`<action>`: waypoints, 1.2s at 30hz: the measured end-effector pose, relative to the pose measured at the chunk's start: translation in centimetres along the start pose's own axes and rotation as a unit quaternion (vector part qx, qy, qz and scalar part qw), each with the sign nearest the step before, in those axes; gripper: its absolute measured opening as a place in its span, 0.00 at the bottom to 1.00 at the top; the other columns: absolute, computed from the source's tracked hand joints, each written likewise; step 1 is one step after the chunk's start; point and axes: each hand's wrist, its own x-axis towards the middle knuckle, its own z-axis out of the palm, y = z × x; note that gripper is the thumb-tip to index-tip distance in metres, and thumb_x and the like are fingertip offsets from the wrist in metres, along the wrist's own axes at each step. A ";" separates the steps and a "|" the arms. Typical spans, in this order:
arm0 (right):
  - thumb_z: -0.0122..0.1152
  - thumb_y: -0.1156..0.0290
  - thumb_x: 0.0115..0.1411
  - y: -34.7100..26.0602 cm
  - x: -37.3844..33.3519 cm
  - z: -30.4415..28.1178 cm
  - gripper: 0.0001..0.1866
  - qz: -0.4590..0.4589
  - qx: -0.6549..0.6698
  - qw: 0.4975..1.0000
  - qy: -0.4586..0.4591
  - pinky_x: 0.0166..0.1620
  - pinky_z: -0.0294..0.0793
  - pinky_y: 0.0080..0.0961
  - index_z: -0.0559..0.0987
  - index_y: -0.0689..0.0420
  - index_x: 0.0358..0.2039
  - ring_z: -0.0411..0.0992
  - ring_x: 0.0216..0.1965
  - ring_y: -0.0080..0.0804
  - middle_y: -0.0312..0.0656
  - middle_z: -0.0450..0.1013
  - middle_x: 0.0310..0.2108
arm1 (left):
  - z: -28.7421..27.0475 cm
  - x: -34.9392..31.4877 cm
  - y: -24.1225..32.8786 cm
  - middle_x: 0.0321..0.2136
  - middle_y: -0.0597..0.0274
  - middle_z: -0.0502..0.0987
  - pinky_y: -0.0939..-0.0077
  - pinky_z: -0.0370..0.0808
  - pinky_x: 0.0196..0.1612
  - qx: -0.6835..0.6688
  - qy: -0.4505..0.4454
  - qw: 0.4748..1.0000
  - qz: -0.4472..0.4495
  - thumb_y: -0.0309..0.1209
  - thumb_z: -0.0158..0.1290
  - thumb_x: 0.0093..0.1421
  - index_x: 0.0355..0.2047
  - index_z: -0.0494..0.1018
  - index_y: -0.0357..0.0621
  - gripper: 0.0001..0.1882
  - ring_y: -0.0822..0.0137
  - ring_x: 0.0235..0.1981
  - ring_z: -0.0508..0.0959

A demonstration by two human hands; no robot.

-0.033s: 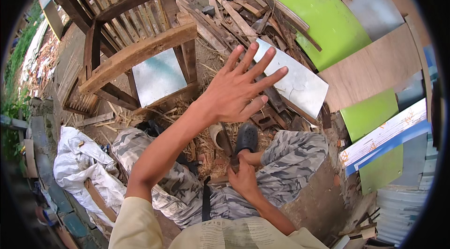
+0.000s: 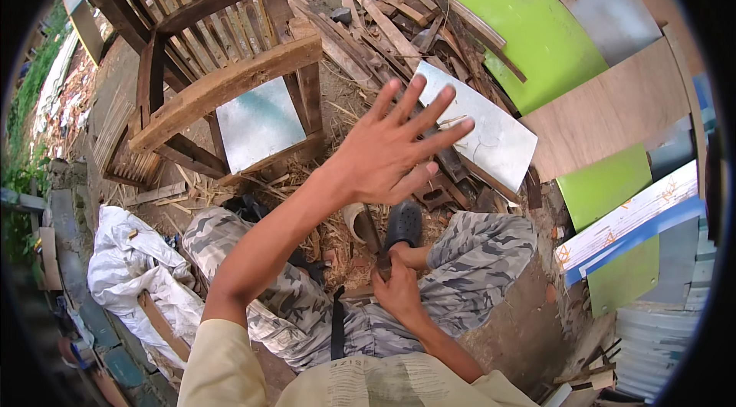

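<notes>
Right of the wooden chair (image 2: 230, 90), the left hand (image 2: 376, 158) hangs in the air, back upward, its 5 fingers spread. Below and right of the chair, the right hand (image 2: 400, 292) grips a dark, narrow tool (image 2: 371, 232) beside 1 dark clog (image 2: 403, 224). Scrap wood (image 2: 376, 16) lies right of the chair, and farther right stretches a green panel (image 2: 514, 16). Below the chair sits a white sack (image 2: 115, 261).

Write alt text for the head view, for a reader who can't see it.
A person's left hand is spread open in midair, while the right hand grips a dark, narrow object between camouflage trouser legs. Ahead stands a slatted wooden chair, with scrap wood heaped to its right.
</notes>
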 end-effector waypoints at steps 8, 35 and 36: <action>0.63 0.67 0.61 -0.9 0.8 -0.5 0.21 -0.038 0.002 0.999 -0.025 0.31 0.74 0.51 0.71 0.71 0.48 0.77 0.30 0.66 0.65 0.75 0.26 | -0.7 0.9 0.0 0.76 0.57 0.43 0.45 0.29 0.75 -0.003 -0.050 0.998 0.047 0.43 0.36 0.68 0.74 0.50 0.68 0.33 0.41 0.75 0.35; 0.65 0.67 0.60 -2.7 1.4 -0.9 0.18 0.044 -0.017 0.996 -0.081 0.35 0.75 0.39 0.75 0.65 0.46 0.79 0.30 0.51 0.56 0.78 0.30 | -0.6 -4.4 -2.4 0.73 0.58 0.54 0.49 0.39 0.75 -0.033 0.007 0.991 -0.126 0.44 0.41 0.70 0.72 0.57 0.55 0.31 0.51 0.75 0.47; 0.65 0.67 0.60 -3.1 1.4 -1.2 0.18 0.045 -0.012 0.995 -0.085 0.35 0.75 0.37 0.75 0.65 0.46 0.78 0.29 0.49 0.54 0.78 0.30 | -0.1 -5.7 -2.6 0.70 0.53 0.61 0.49 0.47 0.74 -0.065 0.061 0.981 -0.170 0.41 0.46 0.69 0.68 0.63 0.51 0.28 0.49 0.73 0.54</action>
